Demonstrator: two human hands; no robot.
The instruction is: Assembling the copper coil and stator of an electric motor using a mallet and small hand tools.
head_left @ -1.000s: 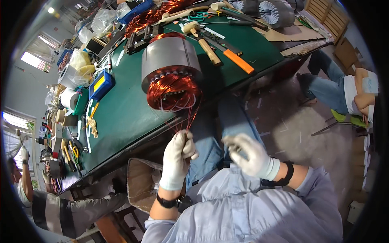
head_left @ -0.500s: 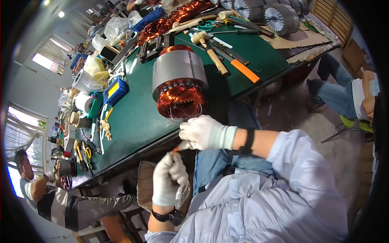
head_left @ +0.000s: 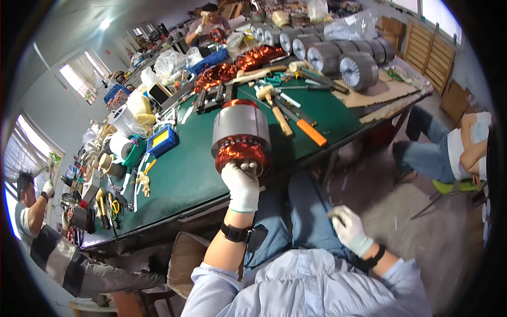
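At lower right of centre, the right hand [head_left: 348, 230] is well apart from the table [head_left: 185, 174]; its fingers look curled, but whether this grip pinches something, I cannot tell. Near the centre, the left hand [head_left: 241, 185] touches the front copper winding [head_left: 240, 151] of the steel core [head_left: 240, 127], lying on the table; its fingertips are hidden, so its grip also is unclear. Soft, even pressure should, I judge, protect the wires.
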